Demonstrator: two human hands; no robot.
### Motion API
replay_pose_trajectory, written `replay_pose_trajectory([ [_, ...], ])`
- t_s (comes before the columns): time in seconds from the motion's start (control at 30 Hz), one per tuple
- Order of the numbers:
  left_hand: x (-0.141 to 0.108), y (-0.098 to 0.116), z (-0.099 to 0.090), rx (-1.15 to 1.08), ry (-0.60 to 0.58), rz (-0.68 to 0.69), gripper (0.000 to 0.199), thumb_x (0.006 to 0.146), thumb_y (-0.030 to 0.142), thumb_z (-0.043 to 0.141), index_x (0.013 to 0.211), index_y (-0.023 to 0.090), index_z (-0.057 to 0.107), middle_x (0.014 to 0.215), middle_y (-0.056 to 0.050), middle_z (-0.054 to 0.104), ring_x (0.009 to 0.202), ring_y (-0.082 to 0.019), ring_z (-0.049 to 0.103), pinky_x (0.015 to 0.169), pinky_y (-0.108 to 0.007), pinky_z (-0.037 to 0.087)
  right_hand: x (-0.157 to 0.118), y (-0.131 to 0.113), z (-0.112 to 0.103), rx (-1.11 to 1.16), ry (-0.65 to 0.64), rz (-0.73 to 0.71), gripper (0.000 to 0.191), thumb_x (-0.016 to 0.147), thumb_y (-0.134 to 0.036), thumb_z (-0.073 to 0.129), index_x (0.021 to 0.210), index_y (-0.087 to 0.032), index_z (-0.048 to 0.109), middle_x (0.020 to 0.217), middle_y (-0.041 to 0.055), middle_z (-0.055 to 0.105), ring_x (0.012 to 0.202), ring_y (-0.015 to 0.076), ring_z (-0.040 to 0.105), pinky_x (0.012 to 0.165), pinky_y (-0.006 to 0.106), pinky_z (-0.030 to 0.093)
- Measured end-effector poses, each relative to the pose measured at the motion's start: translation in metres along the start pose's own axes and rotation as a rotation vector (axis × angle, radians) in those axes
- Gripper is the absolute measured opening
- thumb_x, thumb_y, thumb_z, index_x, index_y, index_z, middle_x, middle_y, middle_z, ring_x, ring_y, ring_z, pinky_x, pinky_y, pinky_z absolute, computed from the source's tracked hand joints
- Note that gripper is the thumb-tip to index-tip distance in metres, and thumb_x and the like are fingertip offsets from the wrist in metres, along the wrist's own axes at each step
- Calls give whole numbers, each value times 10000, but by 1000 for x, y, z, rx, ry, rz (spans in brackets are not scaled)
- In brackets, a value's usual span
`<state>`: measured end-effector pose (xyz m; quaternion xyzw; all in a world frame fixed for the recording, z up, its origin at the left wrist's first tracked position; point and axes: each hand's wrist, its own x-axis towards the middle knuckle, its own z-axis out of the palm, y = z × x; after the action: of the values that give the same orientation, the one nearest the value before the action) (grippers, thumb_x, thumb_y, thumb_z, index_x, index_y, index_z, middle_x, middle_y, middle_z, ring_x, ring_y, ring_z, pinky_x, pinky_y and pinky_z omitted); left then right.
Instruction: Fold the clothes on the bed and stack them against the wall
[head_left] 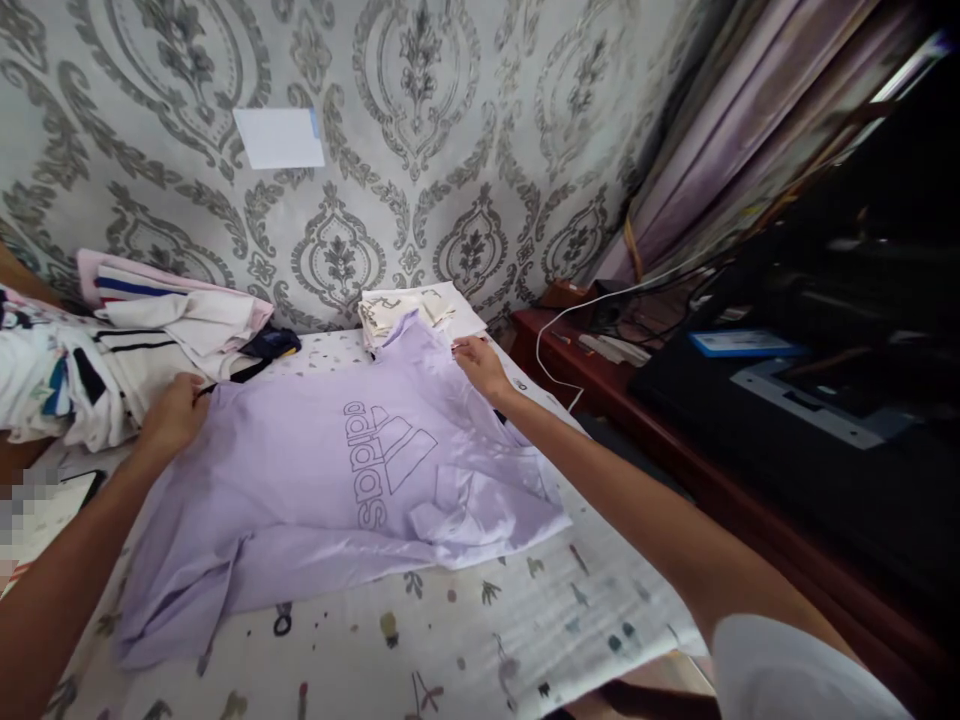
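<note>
A lilac T-shirt (300,440) with a dark outlined logo lies spread sideways across a white cloth (352,640) printed with small motifs. My left hand (176,410) pinches the shirt's edge at its far left corner. At the shirt's far right, by the shoulder and collar, my right hand (480,362) has its fingers closed on the fabric. The near right part of the shirt is bunched in loose folds. Its near left corner hangs in a crease toward me.
Folded clothes (180,310) are piled at the back left, beside more white garments (45,370). Behind the shirt sits a folded cream cloth (405,310). A dark red wooden cabinet (622,400) stands at right, with a white cable (547,340) trailing over it. Patterned wallpaper (450,180) covers the wall.
</note>
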<state>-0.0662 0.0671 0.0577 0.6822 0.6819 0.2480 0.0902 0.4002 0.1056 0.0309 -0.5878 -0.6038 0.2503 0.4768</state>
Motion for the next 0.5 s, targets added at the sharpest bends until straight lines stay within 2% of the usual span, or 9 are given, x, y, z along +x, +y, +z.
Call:
replay_pose_trajectory([
  [0.07,-15,5,9,57,56,13,218,763,380,466,921,229,476,942,-66,623,1047,-316,593,865,-408,478,-36,8,-18,-169,-81,-89,202,836,-216,528,1004,-194,637,994,69,673,956,210,618,871,374,509],
  [0.1,-26,11,12,54,23,46,250,767,391,462,945,218,493,989,-87,628,1055,-320,591,883,-423,480,-56,10,-29,-254,-122,-129,204,871,-248,510,1012,-199,647,1032,78,669,979,218,618,871,378,510],
  [0.13,-39,19,15,28,-55,95,284,786,415,456,971,209,517,1032,-101,634,1054,-316,595,887,-424,487,-77,11,-39,-323,-152,-163,221,899,-280,496,1027,-198,656,1060,93,661,1003,229,617,876,385,510],
  [0.2,-71,38,18,-64,-285,215,356,846,489,448,1035,217,578,1107,-96,654,1055,-293,608,874,-396,509,-121,12,-59,-418,-179,-212,265,949,-349,472,1059,-205,665,1133,114,640,1071,254,605,928,422,495],
  [0.27,-105,56,19,-133,-489,314,389,877,530,481,1125,267,624,1188,-67,664,1088,-278,615,896,-366,512,-162,10,-76,-436,-239,-263,296,976,-399,464,1080,-211,669,1194,127,623,1123,266,590,978,448,474],
  [0.33,-135,66,19,-124,-598,387,428,859,537,554,1223,325,631,1259,-51,658,1135,-282,611,934,-361,506,-198,9,-88,-446,-333,-295,347,971,-450,500,1188,-219,641,1227,126,623,1140,272,582,993,463,468],
  [0.43,-161,65,20,8,-609,418,496,800,543,637,1257,352,643,1277,-58,661,1158,-304,611,940,-371,512,-230,6,-96,-529,-392,-289,481,915,-480,609,1310,-209,575,1210,130,642,1119,296,585,984,501,465],
  [0.5,-170,57,21,74,-570,391,413,831,524,595,1194,341,671,1227,-57,687,1122,-297,632,920,-362,522,-238,3,-96,-587,-375,-261,411,923,-427,609,1267,-202,596,1132,125,666,1065,294,601,955,503,475],
])
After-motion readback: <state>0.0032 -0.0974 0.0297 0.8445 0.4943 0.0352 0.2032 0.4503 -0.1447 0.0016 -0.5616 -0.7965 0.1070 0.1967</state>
